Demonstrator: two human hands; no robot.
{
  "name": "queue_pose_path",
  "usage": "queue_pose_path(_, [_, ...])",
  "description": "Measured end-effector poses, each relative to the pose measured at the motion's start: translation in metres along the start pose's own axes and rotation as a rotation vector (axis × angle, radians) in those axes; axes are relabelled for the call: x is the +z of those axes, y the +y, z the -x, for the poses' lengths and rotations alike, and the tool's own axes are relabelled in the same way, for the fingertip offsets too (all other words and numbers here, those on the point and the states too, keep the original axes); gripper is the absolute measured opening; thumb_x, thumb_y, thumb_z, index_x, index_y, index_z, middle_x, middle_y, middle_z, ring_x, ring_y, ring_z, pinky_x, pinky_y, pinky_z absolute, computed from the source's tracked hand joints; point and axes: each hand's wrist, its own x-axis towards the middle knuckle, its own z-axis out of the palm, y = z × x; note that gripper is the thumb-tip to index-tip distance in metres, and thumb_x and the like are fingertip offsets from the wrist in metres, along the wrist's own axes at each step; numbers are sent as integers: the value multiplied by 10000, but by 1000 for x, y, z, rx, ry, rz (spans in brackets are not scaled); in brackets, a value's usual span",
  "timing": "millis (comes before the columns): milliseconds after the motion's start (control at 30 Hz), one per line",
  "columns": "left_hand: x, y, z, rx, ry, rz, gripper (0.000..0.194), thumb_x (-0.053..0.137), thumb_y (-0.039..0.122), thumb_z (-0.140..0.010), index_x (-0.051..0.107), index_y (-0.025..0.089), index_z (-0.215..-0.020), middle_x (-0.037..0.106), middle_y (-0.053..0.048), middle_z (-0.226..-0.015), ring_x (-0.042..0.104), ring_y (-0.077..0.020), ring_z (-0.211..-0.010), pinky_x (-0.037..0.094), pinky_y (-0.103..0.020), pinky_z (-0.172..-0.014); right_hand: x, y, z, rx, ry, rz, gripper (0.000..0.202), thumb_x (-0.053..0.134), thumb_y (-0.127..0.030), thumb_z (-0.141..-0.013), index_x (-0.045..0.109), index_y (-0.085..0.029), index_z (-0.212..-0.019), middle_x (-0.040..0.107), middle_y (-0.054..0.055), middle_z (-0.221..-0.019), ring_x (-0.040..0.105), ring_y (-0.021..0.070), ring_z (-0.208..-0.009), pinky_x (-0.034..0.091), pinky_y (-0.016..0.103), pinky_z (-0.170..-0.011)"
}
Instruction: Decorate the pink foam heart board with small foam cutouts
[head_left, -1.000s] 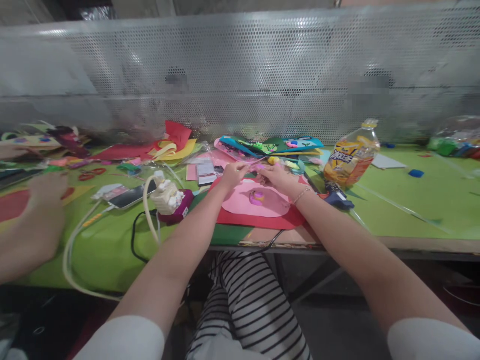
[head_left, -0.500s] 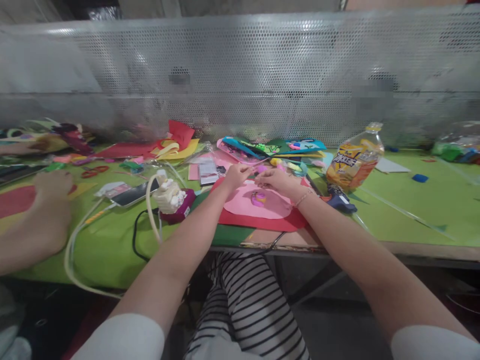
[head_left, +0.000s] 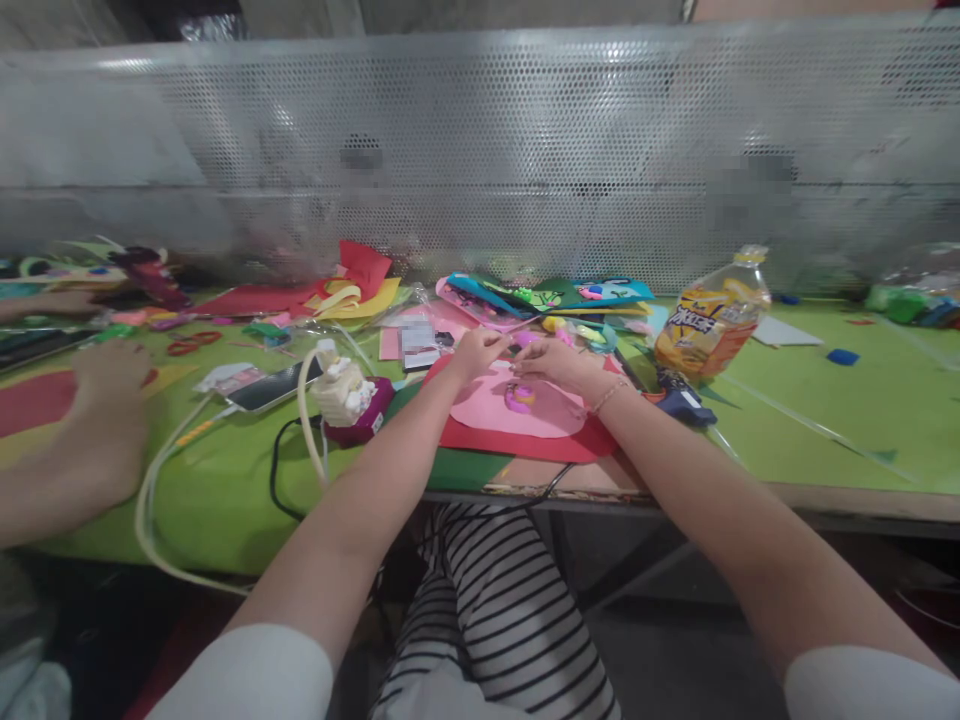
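A rounded pink sheet (head_left: 480, 408) lies on a red sheet (head_left: 480, 440) at the front edge of the table. My left hand (head_left: 481, 354) is over the back left part of the pink sheet, its fingers pinched together on something I cannot make out. Close beside it, my right hand (head_left: 555, 362) has its fingers bent and drawn together; what they hold is too small to tell. Just below the hands, a small purple and orange piece (head_left: 519, 398) rests on the pink sheet. Behind the fingers sits a purple lump (head_left: 523, 339).
A plastic bottle (head_left: 709, 325) and a dark blue glue gun (head_left: 682, 400) stand and lie to the right. On the left are a power strip (head_left: 360, 415) with cables, a phone (head_left: 274, 388), red scissors (head_left: 193, 343) and another person's hand (head_left: 112, 400).
The whole view has shifted very slightly. My hands keep nearly the same pose over the pink sheet. At the far left, another person's hand has moved a little.
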Motion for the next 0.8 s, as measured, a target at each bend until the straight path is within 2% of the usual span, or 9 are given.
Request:
queue_pose_path(67, [0,-1,0,-3,-37,23,384,496,468,-766,638,132,-647,554,-5,-565,516,-108,-561,416,-188,-476,2,-3,1,33,29,-5,215,790,-287,-594,661,-128,-660,665,36,-640,611,97,-591,509,209,-594])
queue_pose_path(167, [0,0,2,-43,-67,89,376,518,478,-759,650,130,-708,587,-13,-604,554,-119,-579,449,-199,-476,4,-8,2,69,92,17,335,695,-442,-697,631,-124,-611,605,24,-524,524,66,-456,443,188,-468])
queue_pose_path(300, [2,2,3,-94,-65,150,387,545,502,-743,651,130,-725,630,-31,-662,593,-138,-614,475,-212,-474,2,-7,1,44,95,72,423,653,-539,-691,604,-129,-594,520,-18,-463,424,48,-402,351,193,-412])
queue_pose_path(533, [6,-4,-3,-79,-135,251,374,591,489,-721,667,123,-713,660,-57,-663,604,-131,-611,492,-228,-540,-3,-2,-3,-52,11,151,363,709,-473,-633,572,-137,-622,433,-68,-472,355,36,-436,264,193,-426])
queue_pose_path(667, [5,-4,-3,-134,-165,289,361,620,487,-699,656,128,-701,655,-54,-634,587,-117,-560,482,-232,-536,-4,-2,-5,-72,53,134,314,738,-405,-609,558,-148,-633,478,-64,-493,389,41,-446,304,191,-443])
queue_pose_path(800, [3,-5,-3,-163,-120,313,360,606,490,-717,661,135,-705,670,-59,-657,595,-122,-580,489,-247,-571,-5,-3,-4,-73,88,74,251,752,-317,-610,569,-145,-601,530,-43,-505,436,48,-463,351,191,-462])
